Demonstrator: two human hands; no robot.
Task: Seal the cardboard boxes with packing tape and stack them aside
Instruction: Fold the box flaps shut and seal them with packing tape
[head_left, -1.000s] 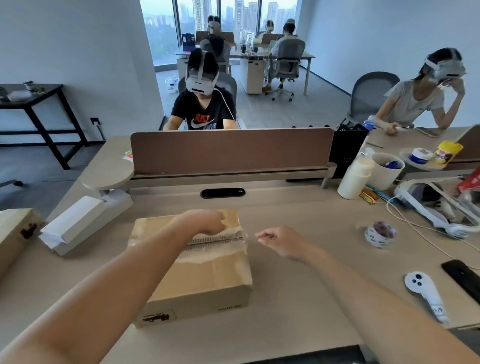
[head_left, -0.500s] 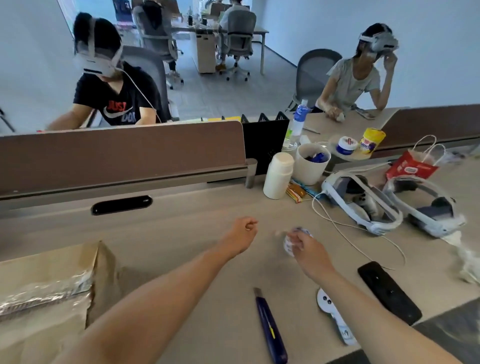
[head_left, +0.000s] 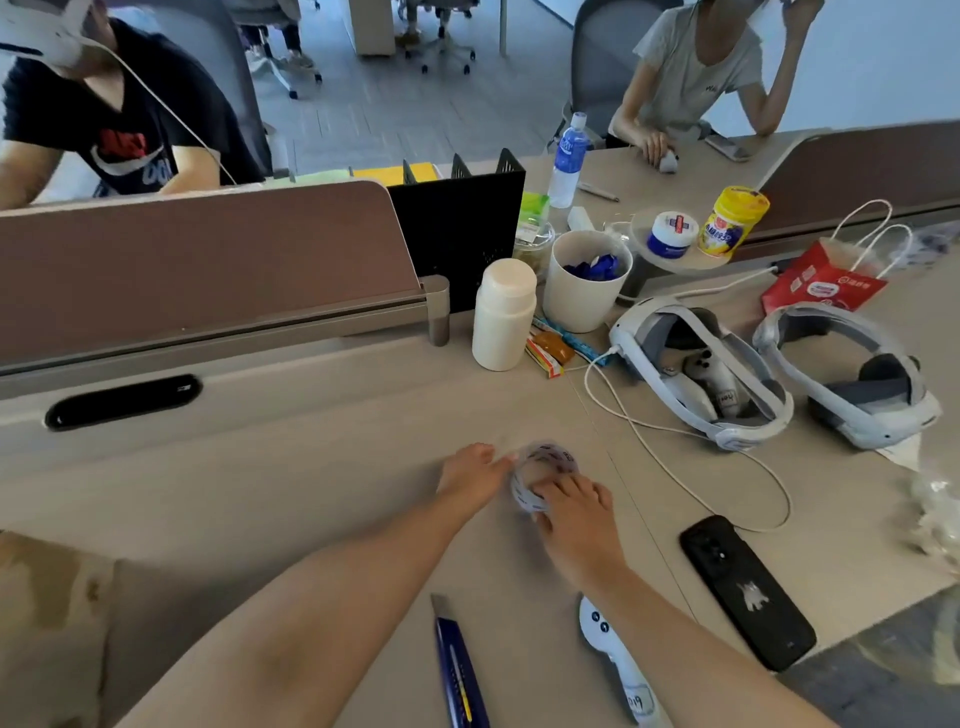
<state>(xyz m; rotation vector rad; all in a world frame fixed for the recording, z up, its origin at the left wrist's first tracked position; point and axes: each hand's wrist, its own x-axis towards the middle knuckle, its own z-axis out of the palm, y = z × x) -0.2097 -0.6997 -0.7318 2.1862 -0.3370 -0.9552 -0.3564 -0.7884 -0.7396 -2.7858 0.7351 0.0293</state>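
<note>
A roll of clear packing tape (head_left: 545, 470) with a printed core is held just above the desk, tilted on edge. My right hand (head_left: 574, 512) grips its near side, fingers curled over the rim. My left hand (head_left: 470, 475) touches the roll's left side with its fingertips. A corner of the cardboard box (head_left: 49, 623) shows at the bottom left edge, well away from both hands.
A blue utility knife (head_left: 457, 670) lies between my forearms. A white controller (head_left: 615, 660) and black phone (head_left: 748, 590) lie to the right. Two white headsets (head_left: 696, 374), a white bottle (head_left: 504, 317), a cup (head_left: 589, 283) and a cable crowd the back right. A brown divider (head_left: 208, 260) runs behind.
My view swung right, away from the box. My right hand took hold of the tape roll, and my left hand came across from the box to touch it.
</note>
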